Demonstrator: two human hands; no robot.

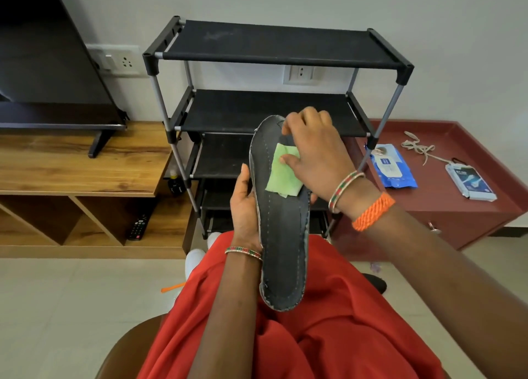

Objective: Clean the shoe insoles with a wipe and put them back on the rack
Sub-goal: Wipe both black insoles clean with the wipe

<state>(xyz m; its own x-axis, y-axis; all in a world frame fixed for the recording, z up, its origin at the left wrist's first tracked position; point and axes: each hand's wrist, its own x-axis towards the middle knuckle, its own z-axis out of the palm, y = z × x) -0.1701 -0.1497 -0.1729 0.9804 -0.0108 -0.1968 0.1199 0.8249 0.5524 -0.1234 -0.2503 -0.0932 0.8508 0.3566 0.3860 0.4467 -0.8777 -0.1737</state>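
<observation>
Head view: 1 dark grey insole [283,244], flat, elongated, with pale stitching along its edge, held up over the lap in front of the rack [274,47]. Left hand [244,207] grips it from below at mid-length, thumb on the left edge, fingertips just showing past the right edge. Right hand [314,153] presses a light green wipe [281,173] onto the upper half of the insole; the thumb sits on the wipe, fingers curled above it near the toe end. Wipe is thin, folded roughly rectangular, slightly creased.

Rack: black fabric shelves on grey metal tubes with black plastic corner joints, several tiers, top 2 bare with faint dusty marks.

Right of the rack, a dark red table [445,207] with a raised rim carries a soft blue wipes pack [393,168] with a white label, a white and blue flat packet [471,183], and a loose pale lace [418,147].

Left: wood-grain TV unit [85,164] with a dark flat screen [43,64] on it, and a black remote [138,225] in an open lower cubby. White wall sockets [298,74] behind the rack.

Person wears a red garment [328,321], thin beaded bangles on both wrists, and an orange braided band [374,211] on the right wrist. Floor is pale tile [71,307].
</observation>
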